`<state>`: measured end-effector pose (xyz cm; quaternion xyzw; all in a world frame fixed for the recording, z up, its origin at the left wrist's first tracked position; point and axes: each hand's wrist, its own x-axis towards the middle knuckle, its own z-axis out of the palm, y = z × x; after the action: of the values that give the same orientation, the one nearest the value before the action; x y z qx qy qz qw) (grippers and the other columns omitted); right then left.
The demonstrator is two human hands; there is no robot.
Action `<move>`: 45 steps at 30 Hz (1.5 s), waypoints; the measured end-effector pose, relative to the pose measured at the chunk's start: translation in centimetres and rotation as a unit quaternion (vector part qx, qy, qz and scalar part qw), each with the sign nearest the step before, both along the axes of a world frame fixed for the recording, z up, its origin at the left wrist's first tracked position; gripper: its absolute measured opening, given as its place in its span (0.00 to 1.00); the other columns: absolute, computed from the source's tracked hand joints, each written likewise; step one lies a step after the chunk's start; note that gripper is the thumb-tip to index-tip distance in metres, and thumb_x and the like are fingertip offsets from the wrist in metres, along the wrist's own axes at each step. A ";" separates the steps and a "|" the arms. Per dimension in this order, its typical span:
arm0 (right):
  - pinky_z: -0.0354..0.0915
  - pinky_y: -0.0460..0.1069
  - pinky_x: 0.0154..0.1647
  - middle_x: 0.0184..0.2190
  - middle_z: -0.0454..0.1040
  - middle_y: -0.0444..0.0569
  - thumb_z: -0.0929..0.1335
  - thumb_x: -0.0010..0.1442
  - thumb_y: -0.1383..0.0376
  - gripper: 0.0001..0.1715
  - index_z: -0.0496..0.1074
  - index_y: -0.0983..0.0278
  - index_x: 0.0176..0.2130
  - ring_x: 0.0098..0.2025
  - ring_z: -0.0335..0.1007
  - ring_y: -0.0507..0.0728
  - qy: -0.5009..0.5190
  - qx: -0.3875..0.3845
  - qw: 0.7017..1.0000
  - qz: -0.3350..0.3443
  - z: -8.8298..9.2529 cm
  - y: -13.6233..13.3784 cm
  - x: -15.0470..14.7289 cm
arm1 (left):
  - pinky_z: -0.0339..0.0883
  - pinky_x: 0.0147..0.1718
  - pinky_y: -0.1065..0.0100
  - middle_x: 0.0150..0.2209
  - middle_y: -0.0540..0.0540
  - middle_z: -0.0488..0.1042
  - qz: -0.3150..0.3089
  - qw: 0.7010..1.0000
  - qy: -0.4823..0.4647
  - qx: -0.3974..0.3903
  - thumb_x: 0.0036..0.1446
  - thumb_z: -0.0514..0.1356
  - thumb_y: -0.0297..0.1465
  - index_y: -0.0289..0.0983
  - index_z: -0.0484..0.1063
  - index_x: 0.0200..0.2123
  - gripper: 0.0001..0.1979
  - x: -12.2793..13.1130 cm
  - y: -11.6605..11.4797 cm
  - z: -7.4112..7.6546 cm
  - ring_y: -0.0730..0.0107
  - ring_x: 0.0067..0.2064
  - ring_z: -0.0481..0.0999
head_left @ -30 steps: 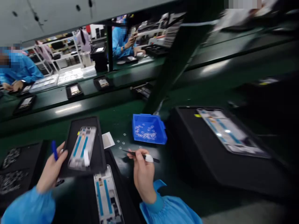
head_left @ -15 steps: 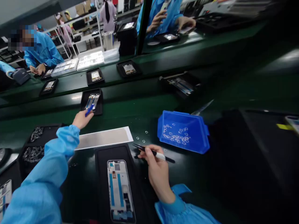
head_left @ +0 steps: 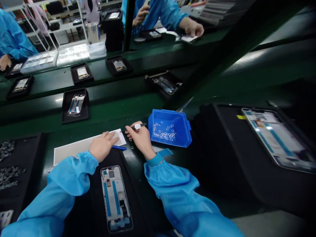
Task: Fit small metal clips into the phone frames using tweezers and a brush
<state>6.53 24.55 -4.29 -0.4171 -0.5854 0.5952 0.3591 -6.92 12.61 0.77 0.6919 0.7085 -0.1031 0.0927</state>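
Observation:
My left hand (head_left: 101, 144) lies over a pale paper strip (head_left: 71, 150) with a white border and keeps hold of a blue pen (head_left: 119, 147), whose end sticks out to the right. Black tweezers with a white band (head_left: 137, 126) are in my right hand (head_left: 141, 137), pointing left at the strip's right end; their tips are partly hidden. Beside that hand, a few tiny white outline-shaped pieces (head_left: 132, 147) lie on the bench. Below my hands, a phone frame (head_left: 116, 197) with two blue strips rests in a black tray (head_left: 95, 200).
A blue bin (head_left: 184, 131) of small white outline pieces stands right of my right hand. Stacked black trays (head_left: 222, 158) rise at the right, a phone frame (head_left: 283, 138) on top. Small dark parts (head_left: 10, 177) fill a left tray. Ahead, a tray (head_left: 64, 108) holds another frame; co-workers sit beyond.
My left hand has come back from the far tray to the paper strip with the pen, leaving a small white piece on that frame. My right hand with the tweezers has moved forward to the strip's end.

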 end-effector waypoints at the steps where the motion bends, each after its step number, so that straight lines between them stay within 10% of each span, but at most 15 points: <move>1: 0.68 0.47 0.22 0.21 0.76 0.45 0.75 0.50 0.49 0.22 0.66 0.61 0.31 0.24 0.75 0.57 -0.005 0.007 1.000 0.002 0.0 0.2 -0.2 | 0.70 0.56 0.56 0.67 0.46 0.61 -0.001 1.000 0.001 -0.006 0.65 0.51 0.24 0.45 0.63 0.64 0.26 -0.1 0.1 -0.2 0.54 0.66 0.62; 25: 0.67 0.49 0.27 0.20 0.75 0.45 0.74 0.52 0.55 0.16 0.67 0.60 0.27 0.28 0.79 0.61 -0.020 0.030 0.999 0.010 -0.3 0.3 -0.9 | 0.72 0.54 0.54 0.67 0.45 0.62 -0.003 1.000 -0.015 -0.005 0.65 0.52 0.24 0.47 0.64 0.63 0.25 -0.1 0.1 -0.3 0.53 0.66 0.63; 34: 0.66 0.47 0.24 0.16 0.66 0.38 0.75 0.52 0.48 0.23 0.64 0.60 0.29 0.25 0.76 0.58 0.099 0.005 0.993 -0.057 3.7 -4.9 3.9 | 0.71 0.53 0.56 0.69 0.49 0.59 0.077 0.995 -0.056 0.040 0.62 0.54 0.24 0.50 0.66 0.61 0.26 -0.9 -0.6 0.9 0.55 0.66 0.61; 38: 0.68 0.48 0.25 0.16 0.67 0.38 0.75 0.52 0.48 0.23 0.66 0.61 0.28 0.22 0.74 0.56 0.051 -0.060 0.997 0.002 3.2 -9.5 6.6 | 0.71 0.47 0.62 0.54 0.45 0.76 0.197 0.963 -0.139 0.119 0.64 0.55 0.34 0.43 0.74 0.53 0.17 -0.9 -3.1 2.3 0.57 0.52 0.75; 45: 0.66 0.50 0.25 0.20 0.70 0.41 0.74 0.54 0.49 0.20 0.68 0.60 0.27 0.24 0.74 0.58 -0.022 -0.045 0.998 0.037 0.8 -12.0 5.7 | 0.68 0.29 0.69 0.31 0.50 0.79 0.221 0.917 -0.328 -0.053 0.60 0.55 0.39 0.39 0.77 0.36 0.14 1.0 -5.8 1.2 0.71 0.22 0.75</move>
<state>12.22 12.59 -3.45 -0.4238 -0.5811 0.6243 0.3049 -5.90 6.85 1.97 0.5067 0.7669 0.1153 0.3766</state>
